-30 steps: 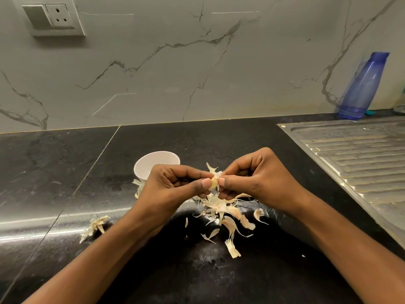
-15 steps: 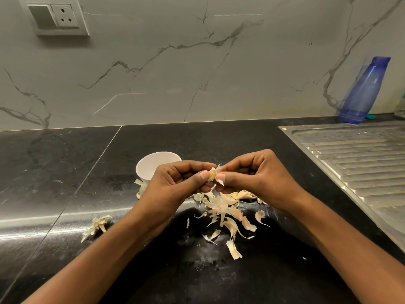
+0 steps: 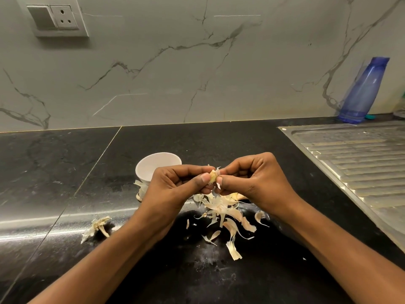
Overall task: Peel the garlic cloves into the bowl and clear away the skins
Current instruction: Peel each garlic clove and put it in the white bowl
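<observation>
Head view: gripping a part-skinned garlic clove [image 3: 212,177] in left hand [image 3: 173,189] fingertips, pinching its loose skin with right hand [image 3: 252,183], just beside the white bowl [image 3: 144,172]. Judging mid-task: leaving shed skins [image 3: 221,207] uncleared on the table [image 3: 197,145], not seeing into the white bowl.

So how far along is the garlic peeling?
Partway, it seems. A heap of loose skins lies on the black counter, so several cloves look peeled. The left hand and right hand are pinching a garlic clove with skin partly on. Still left: dropping it in the white bowl and clearing every skin.
</observation>
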A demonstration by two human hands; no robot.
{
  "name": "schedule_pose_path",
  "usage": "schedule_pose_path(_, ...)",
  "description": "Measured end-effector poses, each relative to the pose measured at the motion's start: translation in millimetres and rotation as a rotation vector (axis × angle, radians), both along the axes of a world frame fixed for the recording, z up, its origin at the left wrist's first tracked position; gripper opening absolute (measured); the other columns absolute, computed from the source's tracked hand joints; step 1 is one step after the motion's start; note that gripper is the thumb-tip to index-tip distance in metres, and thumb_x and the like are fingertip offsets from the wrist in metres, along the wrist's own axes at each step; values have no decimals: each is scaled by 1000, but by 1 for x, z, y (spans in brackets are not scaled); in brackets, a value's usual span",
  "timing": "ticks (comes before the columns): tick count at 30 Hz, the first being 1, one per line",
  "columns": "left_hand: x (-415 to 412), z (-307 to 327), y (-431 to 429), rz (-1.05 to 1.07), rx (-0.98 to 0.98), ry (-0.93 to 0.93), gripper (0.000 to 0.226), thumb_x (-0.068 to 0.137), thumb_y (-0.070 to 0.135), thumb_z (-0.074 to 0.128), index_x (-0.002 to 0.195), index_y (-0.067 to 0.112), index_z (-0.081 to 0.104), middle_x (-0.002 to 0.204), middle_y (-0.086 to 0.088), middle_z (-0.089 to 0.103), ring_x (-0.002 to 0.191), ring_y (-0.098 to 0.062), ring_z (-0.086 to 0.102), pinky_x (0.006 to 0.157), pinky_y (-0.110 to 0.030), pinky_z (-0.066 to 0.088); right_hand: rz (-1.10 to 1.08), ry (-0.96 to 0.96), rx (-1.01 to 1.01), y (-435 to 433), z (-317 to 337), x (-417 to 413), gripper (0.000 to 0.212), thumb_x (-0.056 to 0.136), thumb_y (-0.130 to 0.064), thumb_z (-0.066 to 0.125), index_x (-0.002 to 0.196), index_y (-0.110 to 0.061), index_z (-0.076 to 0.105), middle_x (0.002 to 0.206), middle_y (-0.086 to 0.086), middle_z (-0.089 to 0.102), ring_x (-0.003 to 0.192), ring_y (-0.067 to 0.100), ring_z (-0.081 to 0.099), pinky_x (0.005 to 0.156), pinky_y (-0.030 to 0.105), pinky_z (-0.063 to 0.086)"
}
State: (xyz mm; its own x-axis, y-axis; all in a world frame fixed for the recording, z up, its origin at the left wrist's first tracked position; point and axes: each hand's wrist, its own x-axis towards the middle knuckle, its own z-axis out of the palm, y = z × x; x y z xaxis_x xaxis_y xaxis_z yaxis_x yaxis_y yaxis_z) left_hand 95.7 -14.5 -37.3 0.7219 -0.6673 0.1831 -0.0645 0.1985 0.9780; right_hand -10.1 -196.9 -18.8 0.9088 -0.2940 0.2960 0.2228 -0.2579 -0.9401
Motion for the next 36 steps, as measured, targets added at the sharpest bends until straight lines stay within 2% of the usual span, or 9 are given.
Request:
schedule_pose_path(6, -1, -1, -2, 32, -9, 1, 29, 84, 16, 73, 111, 5, 79, 102, -16, 80, 86, -23, 77, 84, -30, 63, -53, -31, -23, 2, -2, 1, 9, 84, -1, 84, 93, 0, 81, 82, 13, 81, 74, 31, 80, 68, 32, 66)
schedule_pose_path(10, -2, -2, -4, 33, -23, 28, 29, 86, 16, 72, 112, 6, 79, 104, -16, 80, 89, -23, 76, 83, -27, 62, -75, -16, 12, 2, -2, 3, 7, 87, 4, 81, 94, 2, 80, 81, 15, 80, 74, 34, 80, 69, 35, 67)
schedule_pose_path(16, 2, 1, -4, -9, 23, 36, 31, 89, 19, 70, 116, 5, 78, 109, -16, 79, 102, -36, 75, 87, -32, 63, -40, 45, 1, -3, 1, 5, 8, 90, 0, 79, 98, 0, 79, 84, 15, 80, 76, 31, 80, 72, 38, 68)
schedule_pose_path(21, 2, 1, -1, -11, 84, -8, 24, 92, 19, 71, 110, 7, 80, 102, -16, 80, 101, -34, 76, 91, -40, 62, -23, 77, -22, -5, 3, 4, 6, 91, 1, 77, 97, -1, 78, 83, 14, 80, 76, 29, 80, 71, 32, 67)
schedule_pose_path(27, 3, 2, 2, -58, 93, -18, 27, 88, -5, 75, 113, 2, 77, 104, -17, 80, 101, -32, 78, 93, -36, 63, 14, 127, -57, -3, 0, 5, 7, 91, 0, 79, 98, 0, 78, 85, 15, 80, 79, 29, 80, 73, 32, 67)
schedule_pose_path(31, 6, 6, 5, 1, 144, -103, 25, 86, -9, 76, 107, 3, 79, 98, -12, 81, 97, -32, 78, 82, -26, 63, -2, 151, -138, -14, 5, 2, 9, 88, 0, 82, 95, -4, 79, 84, 10, 80, 77, 26, 80, 70, 28, 64)
schedule_pose_path(32, 6, 6, 5, -6, 161, -115, 24, 86, -8, 76, 107, 4, 79, 98, -11, 82, 96, -33, 78, 81, -27, 63, -5, 152, -158, -16, 6, 1, 8, 88, 0, 82, 94, -3, 79, 83, 10, 80, 76, 25, 80, 69, 27, 63)
schedule_pose_path(36, 9, 9, 9, -117, 269, -251, 18, 87, -1, 80, 102, 8, 82, 96, -8, 81, 88, -29, 78, 87, -42, 65, 45, 194, -324, -25, 10, -4, 6, 89, -4, 82, 93, -6, 80, 80, 8, 79, 73, 22, 78, 66, 25, 61)
